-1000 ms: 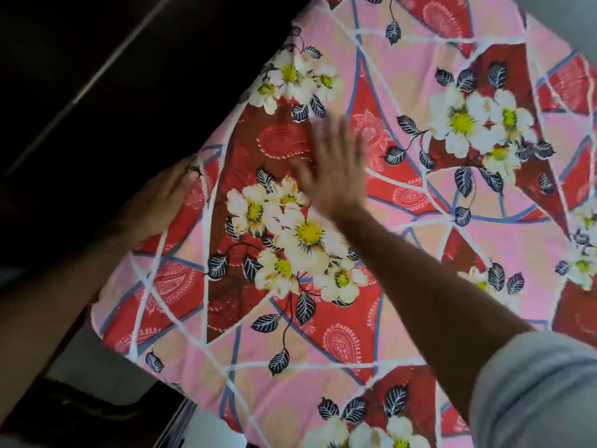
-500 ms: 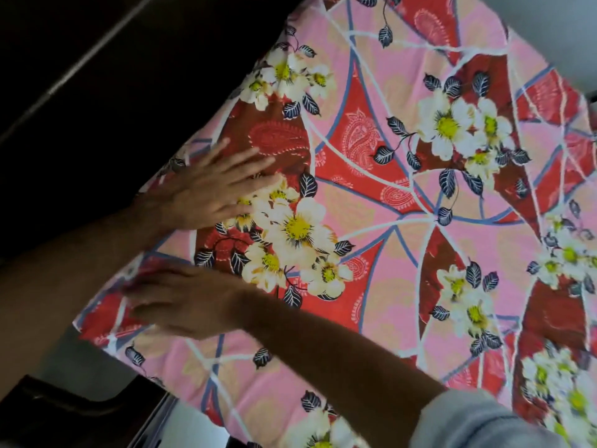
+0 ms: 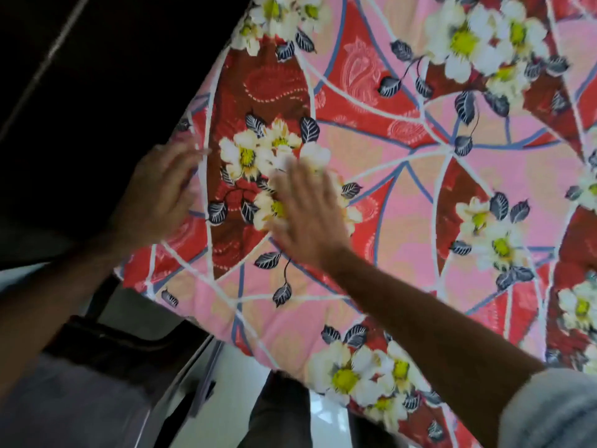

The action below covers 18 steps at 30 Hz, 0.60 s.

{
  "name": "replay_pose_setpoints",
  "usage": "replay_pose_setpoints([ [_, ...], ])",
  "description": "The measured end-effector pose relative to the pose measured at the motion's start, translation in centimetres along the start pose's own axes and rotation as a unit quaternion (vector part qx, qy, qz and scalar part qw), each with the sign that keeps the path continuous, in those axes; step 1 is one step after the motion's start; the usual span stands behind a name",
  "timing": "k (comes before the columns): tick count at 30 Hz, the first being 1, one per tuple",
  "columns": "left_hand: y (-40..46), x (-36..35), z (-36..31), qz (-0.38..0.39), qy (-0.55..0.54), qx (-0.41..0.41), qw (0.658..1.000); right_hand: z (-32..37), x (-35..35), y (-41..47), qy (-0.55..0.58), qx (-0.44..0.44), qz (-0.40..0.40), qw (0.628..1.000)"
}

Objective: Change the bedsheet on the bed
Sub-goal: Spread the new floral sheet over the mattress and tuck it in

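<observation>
Floral bedsheet (image 3: 403, 195) spread flat over the bed, corner toward lower left. Left hand (image 3: 158, 195) flat at the sheet's left edge, fingers straight, blurred. Right hand (image 3: 307, 211) flat on the flower print just beside it, fingers spread. Grey sleeve (image 3: 549, 412) lower right.

Setting: a bedroom in a home. Evidence: a bed (image 3: 200, 305) is filling most of the view, with a floral bedsheet (image 3: 403, 195) in pink, red and white lying spread over its corner and hanging down its side; a dark panel (image 3: 113, 76), seemingly the headboard, is standing against the bed's far edge; pale glossy floor (image 3: 235, 392) is showing below the corner.
</observation>
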<state>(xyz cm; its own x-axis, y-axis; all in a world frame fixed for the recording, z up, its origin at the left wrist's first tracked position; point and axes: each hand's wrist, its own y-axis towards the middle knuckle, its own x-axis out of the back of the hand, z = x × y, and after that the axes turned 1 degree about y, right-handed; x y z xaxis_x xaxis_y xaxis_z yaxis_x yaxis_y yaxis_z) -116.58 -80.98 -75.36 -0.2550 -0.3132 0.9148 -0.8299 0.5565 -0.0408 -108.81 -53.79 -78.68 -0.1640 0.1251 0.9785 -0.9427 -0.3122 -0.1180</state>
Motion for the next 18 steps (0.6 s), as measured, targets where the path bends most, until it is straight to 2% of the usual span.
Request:
replay_pose_setpoints([
  [2, 0.6, -1.1, -3.8, 0.038, 0.007, -0.071, 0.997, 6.6, -0.9, -2.3, 0.023, 0.145, 0.04, 0.988],
  [3, 0.6, -1.9, -5.0, 0.064, 0.023, -0.096, 0.993, 9.6, -1.6, -3.9, 0.022, 0.235, 0.065, 0.97],
  [5, 0.3, -3.7, -6.3, 0.103, 0.081, -0.143, 0.981, 13.7, -3.0, -7.5, -0.029, 0.416, 0.128, 0.9],
  [7, -1.6, -5.2, -6.6, 0.127, 0.156, -0.177, 0.963, 14.3, -4.1, -10.8, -0.03, 0.519, 0.147, 0.842],
  [8, -3.3, -5.7, -6.0, 0.135, 0.188, -0.181, 0.956, 13.8, -4.0, -11.9, 0.011, 0.529, 0.143, 0.836],
  [9, -5.0, -6.0, -5.3, 0.133, 0.206, -0.177, 0.953, 12.6, -3.5, -12.6, 0.056, 0.513, 0.127, 0.847],
  [11, -8.5, -6.0, -3.6, 0.118, 0.209, -0.131, 0.962, 8.5, -1.4, -13.2, 0.102, 0.407, 0.092, 0.903],
  [14, -13.2, -5.6, -1.7, 0.098, 0.198, -0.007, 0.975, -0.2, 1.8, -13.6, 0.145, 0.154, 0.047, 0.976],
  [16, -15.8, -5.2, -1.0, 0.083, 0.159, 0.084, 0.98, -5.6, 2.9, -14.5, 0.105, -0.022, 0.018, 0.994],
  [18, -17.5, -4.6, -1.0, 0.066, 0.129, 0.14, 0.979, -7.9, 2.2, -16.0, 0.039, -0.135, 0.012, 0.99],
])
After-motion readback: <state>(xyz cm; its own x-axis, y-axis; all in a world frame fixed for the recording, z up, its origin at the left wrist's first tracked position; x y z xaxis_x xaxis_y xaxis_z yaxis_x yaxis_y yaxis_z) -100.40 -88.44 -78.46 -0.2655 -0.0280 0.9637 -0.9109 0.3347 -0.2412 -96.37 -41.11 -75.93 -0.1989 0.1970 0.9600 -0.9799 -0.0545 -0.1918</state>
